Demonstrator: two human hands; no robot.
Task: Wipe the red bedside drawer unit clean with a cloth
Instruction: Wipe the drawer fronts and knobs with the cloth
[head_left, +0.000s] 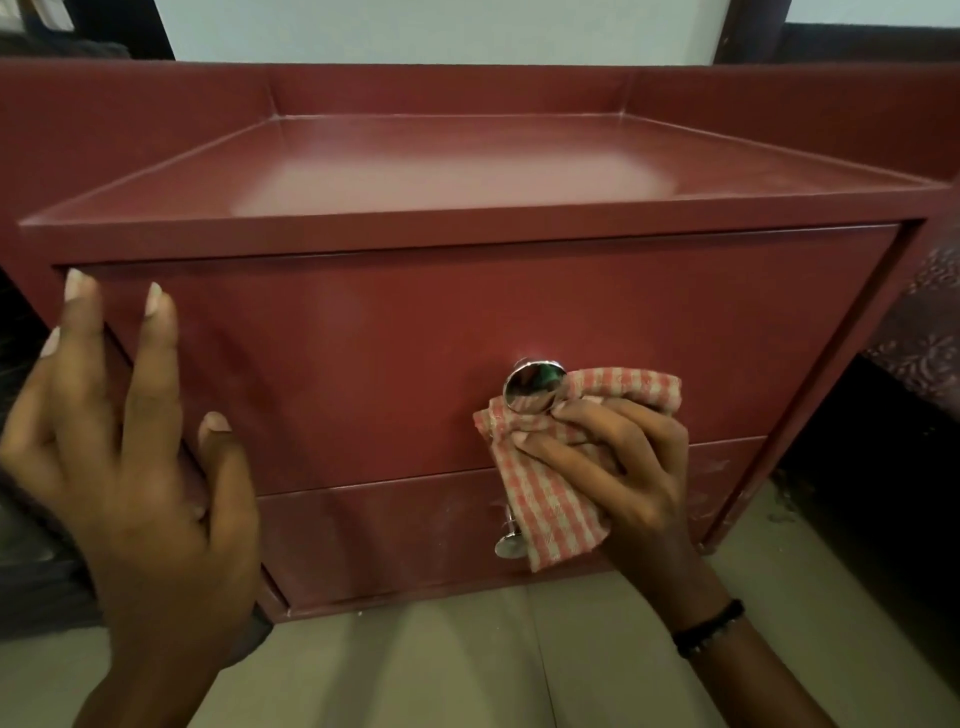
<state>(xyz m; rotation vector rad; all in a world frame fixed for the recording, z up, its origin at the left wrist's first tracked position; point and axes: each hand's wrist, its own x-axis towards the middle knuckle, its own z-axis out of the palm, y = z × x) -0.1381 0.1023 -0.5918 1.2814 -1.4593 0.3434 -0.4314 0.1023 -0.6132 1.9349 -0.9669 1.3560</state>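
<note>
working the checked cloth (545, 483) around the shiny round knob (535, 388) of the upper drawer (389, 353), the right hand (618, 467) is closed on the bunched fabric, fingertips pressing it against the knob's underside and the drawer face. the left hand (135, 441) is spread open with nothing in it, fingers resting at the near left corner of the red drawer unit (467, 218), seemingly to steady it. the unit stands on a pale tiled floor (441, 665), right in front of the person. its recessed top looks hazy but carries no obvious marks, so i cannot tell whether it has been wiped. the lower drawer (389, 540) shows pale smudges and scuffs near its own knob (508, 543) and toward its right end, so that front likely remains to do, as do the sides.
</note>
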